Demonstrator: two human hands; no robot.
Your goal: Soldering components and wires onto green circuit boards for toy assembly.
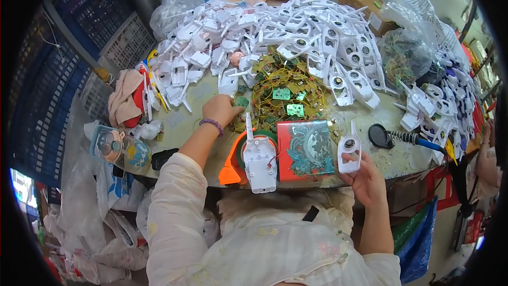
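Note:
My left hand (219, 112) reaches to the near edge of a heap of wired circuit boards (288, 82). Its thumb and fingers close on a small green circuit board (241, 101); part of the grip is hidden. At the right, my right hand (366, 179) holds up a white plastic shell with a round black speaker (350, 145), fingers around its lower end. Between my hands, an open white half-shell with a long antenna (260, 161) rests on an orange tape dispenser (231, 165). Beside it lies a red patterned box (306, 151), touched by neither hand.
White shells (206, 37) pile across the back, more (442, 106) at the right. A soldering iron with a blue handle (426, 143) sits in its spring holder near a round black dish (380, 136). A plastic jug (111, 145) and pink cloth (124, 95) are at the left.

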